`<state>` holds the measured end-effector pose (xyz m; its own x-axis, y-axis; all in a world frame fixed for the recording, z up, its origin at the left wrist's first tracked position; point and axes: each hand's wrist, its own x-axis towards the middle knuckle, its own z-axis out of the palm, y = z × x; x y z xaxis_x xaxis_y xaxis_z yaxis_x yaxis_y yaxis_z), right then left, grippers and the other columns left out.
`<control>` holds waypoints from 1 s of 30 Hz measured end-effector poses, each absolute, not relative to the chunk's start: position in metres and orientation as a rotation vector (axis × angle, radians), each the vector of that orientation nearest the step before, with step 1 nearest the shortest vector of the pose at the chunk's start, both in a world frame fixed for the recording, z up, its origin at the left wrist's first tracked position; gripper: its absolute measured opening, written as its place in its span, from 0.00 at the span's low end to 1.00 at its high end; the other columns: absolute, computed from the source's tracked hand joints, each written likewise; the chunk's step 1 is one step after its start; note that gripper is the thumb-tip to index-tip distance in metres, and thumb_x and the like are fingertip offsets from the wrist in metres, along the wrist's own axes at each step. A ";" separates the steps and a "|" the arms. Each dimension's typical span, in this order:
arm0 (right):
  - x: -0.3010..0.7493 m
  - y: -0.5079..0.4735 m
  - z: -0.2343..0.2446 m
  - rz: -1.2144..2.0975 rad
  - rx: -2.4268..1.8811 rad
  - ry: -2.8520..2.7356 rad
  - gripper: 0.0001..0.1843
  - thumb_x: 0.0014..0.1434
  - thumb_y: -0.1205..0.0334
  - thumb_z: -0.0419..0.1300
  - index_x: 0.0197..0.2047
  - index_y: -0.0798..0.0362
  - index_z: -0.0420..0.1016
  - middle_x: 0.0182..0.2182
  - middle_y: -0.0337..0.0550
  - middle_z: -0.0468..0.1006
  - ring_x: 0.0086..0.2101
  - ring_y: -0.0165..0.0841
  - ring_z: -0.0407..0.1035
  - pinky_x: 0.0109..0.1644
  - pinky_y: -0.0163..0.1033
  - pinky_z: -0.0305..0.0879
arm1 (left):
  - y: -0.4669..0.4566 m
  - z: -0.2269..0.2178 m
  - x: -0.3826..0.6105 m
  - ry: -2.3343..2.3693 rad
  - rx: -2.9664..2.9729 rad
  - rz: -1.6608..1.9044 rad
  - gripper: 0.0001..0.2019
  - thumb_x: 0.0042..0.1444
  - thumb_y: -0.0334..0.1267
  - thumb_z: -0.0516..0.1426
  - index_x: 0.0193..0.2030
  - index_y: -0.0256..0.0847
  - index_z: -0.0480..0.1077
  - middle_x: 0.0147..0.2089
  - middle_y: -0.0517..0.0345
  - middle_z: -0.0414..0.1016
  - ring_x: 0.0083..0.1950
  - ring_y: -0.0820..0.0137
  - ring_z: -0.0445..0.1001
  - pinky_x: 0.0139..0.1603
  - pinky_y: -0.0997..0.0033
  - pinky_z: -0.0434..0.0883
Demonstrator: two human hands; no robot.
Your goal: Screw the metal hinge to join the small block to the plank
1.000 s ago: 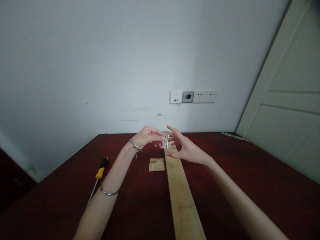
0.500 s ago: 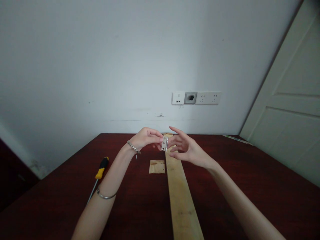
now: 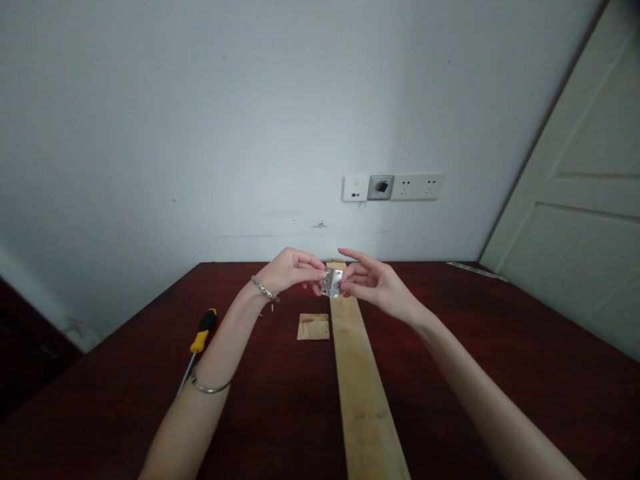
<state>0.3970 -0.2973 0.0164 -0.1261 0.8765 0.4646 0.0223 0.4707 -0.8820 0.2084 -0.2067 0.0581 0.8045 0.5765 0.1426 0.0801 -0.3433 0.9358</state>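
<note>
A small silver hinge (image 3: 332, 283) is held up between my two hands, unfolded so that both leaves with their screw holes face me. My left hand (image 3: 294, 272) pinches its left leaf between thumb and fingers. On the other side, the thumb and fingers of my right hand (image 3: 374, 283) grip the right leaf, with the index finger stretched out above. Beneath the hinge runs a long pale wooden board (image 3: 363, 380). A small square piece of wood (image 3: 313, 327) lies just left of the board.
A screwdriver (image 3: 204, 331) with a yellow and black handle lies on the dark red table (image 3: 280, 407), partly behind my left forearm. Wall sockets (image 3: 415, 187) are fixed above the table's back edge. A thin strip (image 3: 475, 271) rests at the back right, near a white door (image 3: 580, 200).
The hinge has gone from folded to spread open. My right hand's fingers have closed onto its right leaf, while my left hand keeps its pinch.
</note>
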 end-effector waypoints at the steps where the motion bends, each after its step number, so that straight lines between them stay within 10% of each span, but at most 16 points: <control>1: 0.397 -0.297 0.017 0.899 -0.829 -1.524 0.33 0.47 0.66 0.64 0.57 0.50 0.61 0.31 0.36 0.73 0.32 0.29 0.72 0.42 0.42 0.70 | -0.207 0.058 0.209 0.500 1.875 0.552 0.09 0.46 0.37 0.63 0.30 0.33 0.73 0.26 0.53 0.77 0.26 0.72 0.75 0.29 0.74 0.69; 30: 0.386 -0.299 0.019 0.591 -1.065 -1.419 0.27 0.47 0.66 0.61 0.52 0.59 0.67 0.26 0.36 0.73 0.25 0.28 0.69 0.33 0.37 0.69 | -0.201 0.050 0.218 0.498 1.925 0.578 0.08 0.49 0.36 0.62 0.32 0.32 0.71 0.24 0.55 0.77 0.26 0.74 0.75 0.27 0.79 0.66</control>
<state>0.3857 -0.2991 0.0188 0.1255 0.8613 0.4923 0.2572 0.4511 -0.8546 0.2180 -0.2008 0.0502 0.7992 0.5759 0.1724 0.0862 -0.3936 0.9152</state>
